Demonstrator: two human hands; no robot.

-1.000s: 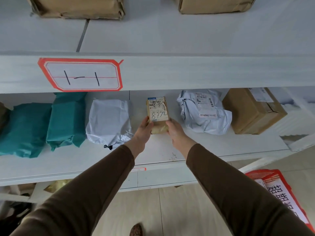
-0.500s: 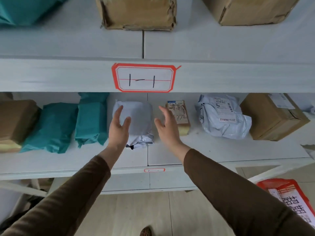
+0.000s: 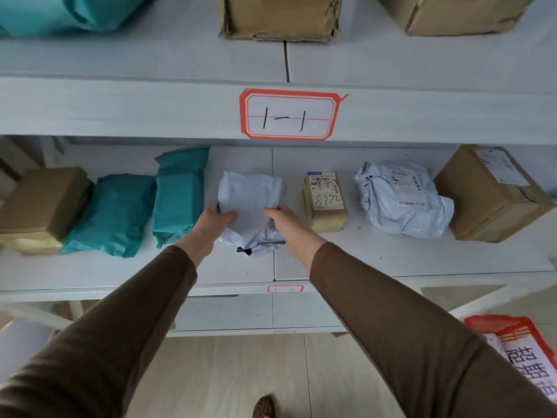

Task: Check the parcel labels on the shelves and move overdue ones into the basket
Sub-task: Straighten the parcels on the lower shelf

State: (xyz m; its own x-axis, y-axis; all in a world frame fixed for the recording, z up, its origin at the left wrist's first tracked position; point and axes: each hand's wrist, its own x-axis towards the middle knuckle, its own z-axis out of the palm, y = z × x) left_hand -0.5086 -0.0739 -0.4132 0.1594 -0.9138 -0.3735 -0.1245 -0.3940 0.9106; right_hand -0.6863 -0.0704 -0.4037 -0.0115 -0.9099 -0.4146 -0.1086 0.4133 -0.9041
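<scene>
Both hands grasped the pale grey-blue plastic mailer bag (image 3: pixel 251 203) from either side: the left hand (image 3: pixel 212 223) clamped its left edge with the thumb laid over the top face, and the right hand (image 3: pixel 284 223) closed on its right edge. The soft parcel lay on the white middle shelf (image 3: pixel 391 254), between the upright teal plastic-wrapped parcel (image 3: pixel 177 197) to its left and the small tan cardboard box with a handwritten label (image 3: pixel 325 200) to its right. No label showed on the mailer's upper face, so it probably needed lifting or turning over before its date could be read.

Further right sat a crumpled grey mailer with a printed label (image 3: pixel 402 197) and a large brown carton (image 3: pixel 488 194); to the far left were a flatter teal parcel (image 3: pixel 111 212) and another brown box (image 3: pixel 42 203). A red-bordered tag marked 1-1 (image 3: pixel 289 114) was stuck on the shelf edge above.

As for progress, the check looked to be mid-row. Only the red-and-white edge of what may be the basket's sign (image 3: pixel 518 345) showed at the lower right, and whether anything lay in it could not be told. Every visible parcel remained on the shelves, so sorting was largely left to do.
</scene>
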